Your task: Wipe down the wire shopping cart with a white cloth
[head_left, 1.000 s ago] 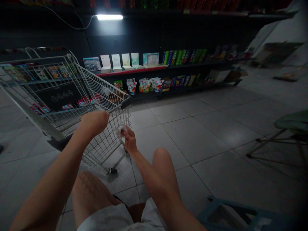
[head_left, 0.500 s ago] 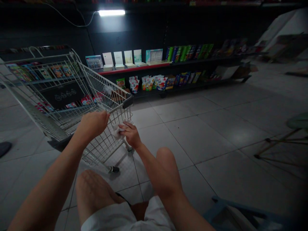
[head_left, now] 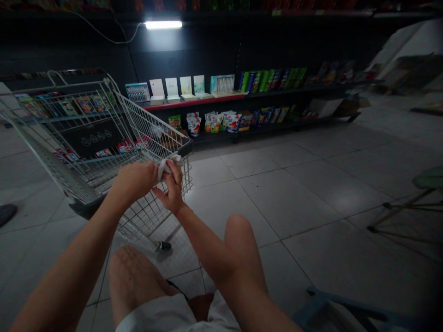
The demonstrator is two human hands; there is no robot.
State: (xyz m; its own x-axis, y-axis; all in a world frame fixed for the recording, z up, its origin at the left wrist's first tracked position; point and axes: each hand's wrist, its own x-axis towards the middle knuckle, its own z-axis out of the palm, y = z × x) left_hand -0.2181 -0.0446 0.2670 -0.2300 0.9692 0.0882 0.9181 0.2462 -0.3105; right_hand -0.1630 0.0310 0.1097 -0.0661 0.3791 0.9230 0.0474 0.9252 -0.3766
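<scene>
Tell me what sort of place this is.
Probably a small shop or supermarket: there's a wire shopping cart, low shelves of packaged snacks, and a tiled shop floor.

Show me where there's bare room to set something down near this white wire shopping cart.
The widest bare patch is the pale grey floor tile right of the white wire shopping cart, bordered by the dark low shelf and green-seated folding stool. It's crowded at the cart's near corner, where the left hand sits beside the right hand holding a crumpled white tissue.
</scene>
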